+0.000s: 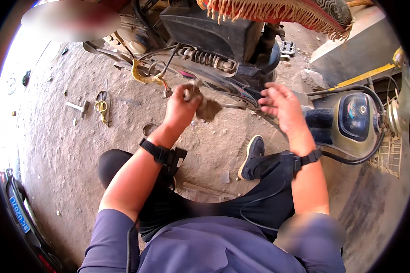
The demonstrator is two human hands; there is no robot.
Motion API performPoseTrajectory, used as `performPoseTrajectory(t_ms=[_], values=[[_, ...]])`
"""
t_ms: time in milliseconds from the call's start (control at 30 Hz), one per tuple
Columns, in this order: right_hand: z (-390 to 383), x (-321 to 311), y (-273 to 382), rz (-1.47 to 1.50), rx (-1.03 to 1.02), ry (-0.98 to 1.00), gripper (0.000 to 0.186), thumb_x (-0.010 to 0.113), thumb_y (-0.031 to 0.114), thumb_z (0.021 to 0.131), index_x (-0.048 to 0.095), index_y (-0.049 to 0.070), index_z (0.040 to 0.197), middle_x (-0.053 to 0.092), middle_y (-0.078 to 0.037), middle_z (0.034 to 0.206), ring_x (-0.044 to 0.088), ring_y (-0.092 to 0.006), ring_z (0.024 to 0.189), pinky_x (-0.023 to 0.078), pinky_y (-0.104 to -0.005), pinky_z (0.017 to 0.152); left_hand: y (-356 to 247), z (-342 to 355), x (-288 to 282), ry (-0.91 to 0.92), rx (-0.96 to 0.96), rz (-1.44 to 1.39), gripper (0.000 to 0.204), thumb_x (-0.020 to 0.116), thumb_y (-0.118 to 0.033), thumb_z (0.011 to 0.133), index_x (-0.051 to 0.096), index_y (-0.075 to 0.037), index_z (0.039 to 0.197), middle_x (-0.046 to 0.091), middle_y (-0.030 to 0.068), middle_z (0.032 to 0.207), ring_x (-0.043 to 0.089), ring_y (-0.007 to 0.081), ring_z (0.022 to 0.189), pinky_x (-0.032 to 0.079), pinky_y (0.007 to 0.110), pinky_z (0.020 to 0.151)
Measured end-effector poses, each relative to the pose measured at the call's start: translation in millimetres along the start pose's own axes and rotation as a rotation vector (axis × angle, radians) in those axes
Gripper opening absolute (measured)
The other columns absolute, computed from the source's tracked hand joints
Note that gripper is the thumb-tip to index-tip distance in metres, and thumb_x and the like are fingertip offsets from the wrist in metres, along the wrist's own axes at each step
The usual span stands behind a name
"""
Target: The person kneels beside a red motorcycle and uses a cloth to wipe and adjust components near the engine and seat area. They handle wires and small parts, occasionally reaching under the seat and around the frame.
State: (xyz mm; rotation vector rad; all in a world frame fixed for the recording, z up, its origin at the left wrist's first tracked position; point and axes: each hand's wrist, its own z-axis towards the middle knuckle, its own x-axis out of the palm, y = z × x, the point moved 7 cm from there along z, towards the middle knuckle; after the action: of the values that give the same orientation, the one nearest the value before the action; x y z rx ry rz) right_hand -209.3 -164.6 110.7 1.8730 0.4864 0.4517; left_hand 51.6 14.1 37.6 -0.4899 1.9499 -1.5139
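Note:
In front of me stands a dusty scooter; its side panel runs below a coil-spring shock absorber and a black box. My left hand is closed around a crumpled, dirty brown cloth, which hangs down beside the panel. Close to that hand dangles a yellow-wrapped wire bundle with a small connector at its end. My right hand is at the panel's right end, its fingers apart and nothing seen in them. Whether those fingertips touch the scooter I cannot tell.
A hammer and a yellow-handled tool lie on the dirt floor to the left. Above hangs a fringed red seat cover. At right are a scooter dashboard, a wire basket and a yellow bar.

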Motion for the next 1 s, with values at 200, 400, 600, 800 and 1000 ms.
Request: performPoseTrajectory(t_ms=[200, 400, 600, 800, 1000], values=[[11, -15, 16, 0.047, -0.038, -0.061, 0.029, 0.061, 0.018, 0.103, 0.060, 0.003, 0.128, 0.068, -0.008, 0.106, 0.069, -0.0167, 0.083, 0.057, -0.0288, 0.072, -66, -1, 51, -0.173, 0.373, 0.395, 0.050, 0.073, -0.011, 0.088, 0.059, -0.005, 0.136, 0.062, 0.0192, 0.125, 0.065, 0.0324, 0.109, 0.055, 0.041, 0.093], [9, -2, 25, 0.017, -0.078, -0.018, 0.033, 0.063, 0.019, 0.102, 0.061, 0.001, 0.129, 0.068, -0.007, 0.104, 0.068, -0.0155, 0.083, 0.056, -0.0274, 0.073, -72, -8, 95, -0.181, 0.787, 0.678, 0.034, 0.065, -0.004, 0.088, 0.066, -0.006, 0.122, 0.058, 0.0169, 0.128, 0.061, 0.0358, 0.110, 0.054, 0.042, 0.094], [8, 7, 25, -0.066, -0.086, 0.047, 0.031, 0.063, 0.023, 0.104, 0.063, 0.005, 0.129, 0.070, -0.006, 0.103, 0.069, -0.0133, 0.084, 0.057, -0.0262, 0.074, -22, 44, 11, -0.457, 0.611, 1.096, 0.049, 0.057, 0.000, 0.089, 0.062, -0.008, 0.137, 0.056, 0.0097, 0.135, 0.058, 0.0251, 0.116, 0.054, 0.037, 0.095], [8, 14, 28, -0.079, -0.082, 0.014, 0.035, 0.064, 0.019, 0.100, 0.062, -0.002, 0.128, 0.068, -0.008, 0.101, 0.067, -0.0135, 0.082, 0.054, -0.0262, 0.073, -47, -4, 48, -0.222, 0.770, 0.892, 0.049, 0.061, 0.002, 0.082, 0.064, -0.003, 0.130, 0.058, 0.0142, 0.132, 0.059, 0.0315, 0.118, 0.052, 0.041, 0.097], [13, 13, 19, -0.057, -0.096, 0.038, 0.034, 0.066, 0.020, 0.100, 0.063, 0.000, 0.127, 0.069, -0.008, 0.101, 0.067, -0.0140, 0.082, 0.054, -0.0272, 0.073, -67, 12, 59, -0.169, 0.778, 0.842, 0.043, 0.059, -0.006, 0.083, 0.068, -0.006, 0.126, 0.059, 0.0077, 0.131, 0.059, 0.0285, 0.116, 0.051, 0.041, 0.092]])
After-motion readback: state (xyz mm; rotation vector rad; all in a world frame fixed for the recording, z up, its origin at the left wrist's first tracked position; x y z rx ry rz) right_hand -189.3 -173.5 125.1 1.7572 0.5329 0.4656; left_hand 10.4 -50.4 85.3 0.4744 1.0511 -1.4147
